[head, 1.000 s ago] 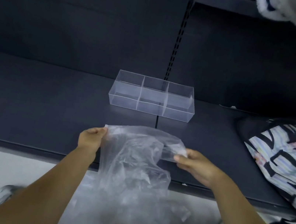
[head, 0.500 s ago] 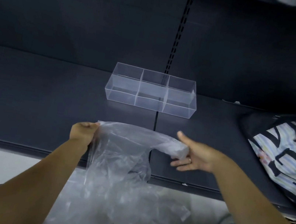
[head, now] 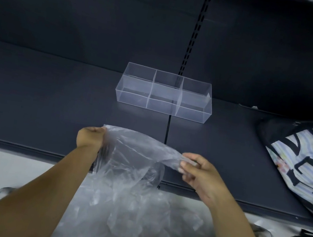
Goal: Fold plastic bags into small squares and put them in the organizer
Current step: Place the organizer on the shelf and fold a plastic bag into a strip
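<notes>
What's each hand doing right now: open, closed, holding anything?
Left hand: closed, gripping the plastic bag at its upper left edge.
Right hand: closed, pinching the same bag's right end.

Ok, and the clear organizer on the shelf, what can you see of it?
The organizer is a long, low, open-topped box of clear rigid plastic, with two cross dividers making three sections side by side. Nothing shows inside it. It stands level on the dark shelf, straddling the seam between two panels, and nothing else touches it.
</notes>
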